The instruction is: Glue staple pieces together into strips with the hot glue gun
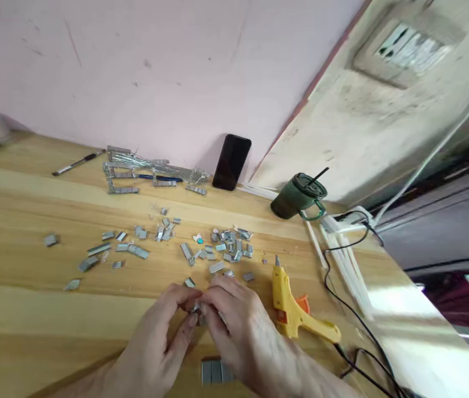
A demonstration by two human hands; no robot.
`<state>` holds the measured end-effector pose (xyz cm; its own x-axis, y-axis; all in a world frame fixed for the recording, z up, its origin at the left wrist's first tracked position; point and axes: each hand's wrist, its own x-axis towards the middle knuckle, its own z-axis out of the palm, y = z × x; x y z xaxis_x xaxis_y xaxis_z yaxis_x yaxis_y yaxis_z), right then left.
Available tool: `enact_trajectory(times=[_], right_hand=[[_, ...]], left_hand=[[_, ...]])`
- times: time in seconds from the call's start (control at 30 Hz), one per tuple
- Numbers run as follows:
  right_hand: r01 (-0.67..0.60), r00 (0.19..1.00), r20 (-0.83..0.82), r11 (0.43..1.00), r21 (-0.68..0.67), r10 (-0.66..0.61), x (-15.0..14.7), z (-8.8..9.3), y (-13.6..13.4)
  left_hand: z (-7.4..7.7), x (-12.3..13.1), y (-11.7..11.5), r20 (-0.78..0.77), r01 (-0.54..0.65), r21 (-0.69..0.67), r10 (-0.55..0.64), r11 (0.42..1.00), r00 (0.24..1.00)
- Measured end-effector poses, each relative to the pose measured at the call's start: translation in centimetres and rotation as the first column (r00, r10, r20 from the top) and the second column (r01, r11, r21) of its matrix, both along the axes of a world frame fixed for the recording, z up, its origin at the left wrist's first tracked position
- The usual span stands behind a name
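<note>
The left hand (156, 338) and right hand (238, 319) pinch a tiny shiny piece (195, 307) over the table (72, 318), likely to steady it; its shape is hard to see. The glue gun (287, 303) lies close, maybe for easy reach.

Left hand (154, 337): open pass to its left over bare counter (60, 337). Straight ahead of both hands blocked low by loose grey pieces (217, 267), nearest just beyond. Right hand (243, 318): glue gun (285, 296) just right, black cord (357, 317) past it. Grey strip (217, 371) near side, partly under right hand. Beyond pieces, bare band crosses; then phone (232, 162) ahead, mug (290, 198) ahead-right.
</note>
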<state>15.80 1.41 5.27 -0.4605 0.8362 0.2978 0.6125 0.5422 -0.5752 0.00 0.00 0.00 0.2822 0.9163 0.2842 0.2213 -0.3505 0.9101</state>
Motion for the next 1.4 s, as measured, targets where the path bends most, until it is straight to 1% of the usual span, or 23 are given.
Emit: enact_trajectory(times=[0.1,0.17,0.23,0.3,0.37,0.43,0.5,0.57,0.63,0.77,0.83,0.87,0.9,0.93,1.03,1.07,1.1,1.17,1.23,1.3,1.4], right_hand=[[0.029,0.995,-0.097,0.995,-0.092,-0.038,0.3,0.1,-0.2],[0.057,0.987,-0.141,0.985,-0.162,-0.08,0.5,0.3,-0.2],[0.092,0.978,-0.163,0.971,-0.221,-0.13,0.8,0.4,-0.1],[0.105,0.972,-0.18,0.963,-0.246,-0.152,1.1,0.5,0.0],[0.095,0.97,-0.197,0.968,-0.23,-0.142,1.2,0.5,-0.1],[0.079,0.974,-0.193,0.98,-0.185,-0.115,1.4,0.4,-0.2],[0.056,0.984,-0.163,0.989,-0.139,-0.079,1.4,0.4,-0.2],[0.022,0.992,-0.125,0.993,-0.12,-0.037,1.4,0.4,-0.2],[-0.011,0.995,-0.099,0.995,-0.099,0.001,1.3,0.4,-0.1],[-0.044,0.996,-0.077,0.998,-0.046,0.04,1.2,0.4,-0.1],[-0.039,0.995,-0.097,0.996,-0.083,0.031,1.1,0.4,-0.2],[-0.021,0.993,-0.119,0.993,-0.112,0.008,1.1,0.4,-0.3],[0.003,0.99,-0.139,0.989,-0.146,-0.024,1.1,0.4,-0.3],[0.031,0.986,-0.154,0.984,-0.176,-0.058,1.1,0.5,-0.4],[0.102,0.978,-0.158,0.971,-0.216,-0.138,1.1,0.5,-0.4],[0.113,0.978,-0.149,0.968,-0.224,-0.149,1.1,0.5,-0.4],[0.117,0.978,-0.141,0.966,-0.228,-0.152,1.1,0.4,-0.4],[0.103,0.981,-0.134,0.966,-0.239,-0.138,1.1,0.3,-0.3],[0.075,0.981,-0.151,0.962,-0.263,-0.118,1.1,0.1,-0.3],[0.061,0.972,-0.195,0.939,-0.339,-0.134,1.2,0.0,-0.2],[0.049,0.949,-0.254,0.883,-0.466,-0.187,1.4,-0.1,-0.3]], left_hand=[[-0.2,-0.3,-0.3,0.06,0.034,-0.06,-0.03,0.998,0.998],[-0.4,-0.4,-0.3,0.136,0.064,-0.129,-0.046,0.99,0.99],[-0.5,-0.4,-0.2,0.231,0.088,-0.226,-0.035,0.97,0.972],[-0.5,-0.3,0.1,0.348,0.115,-0.344,0.013,0.932,0.937],[-0.1,0.0,0.6,0.503,0.2,-0.466,0.072,0.862,0.861],[0.4,0.3,1.0,0.652,0.345,-0.553,0.135,0.758,0.746],[0.9,0.6,1.3,0.73,0.479,-0.602,0.198,0.639,0.654],[1.3,0.7,1.5,0.758,0.557,-0.622,0.245,0.55,0.604],[1.5,0.8,1.4,0.771,0.598,-0.625,0.272,0.502,0.577],[1.4,0.7,1.3,0.788,0.649,-0.611,0.266,0.454,0.556],[1.3,0.7,1.3,0.784,0.647,-0.614,0.255,0.452,0.566],[1.1,0.6,1.3,0.777,0.635,-0.619,0.243,0.462,0.581],[1.0,0.6,1.3,0.766,0.612,-0.624,0.225,0.486,0.602],[0.9,0.6,1.3,0.749,0.576,-0.626,0.198,0.526,0.633],[0.6,0.4,1.4,0.644,0.418,-0.598,0.1,0.684,0.758],[0.7,0.3,1.4,0.588,0.364,-0.591,0.076,0.719,0.805],[0.7,0.2,1.3,0.524,0.319,-0.589,0.051,0.742,0.85],[0.8,-0.2,1.2,0.387,0.236,-0.583,0.01,0.777,0.922],[0.6,-0.6,1.3,0.277,0.2,-0.546,-0.049,0.813,0.96],[0.1,-1.1,1.4,0.203,0.194,-0.516,-0.101,0.834,0.974],[-0.5,-1.3,1.6,0.174,0.219,-0.479,-0.153,0.85,0.973]])
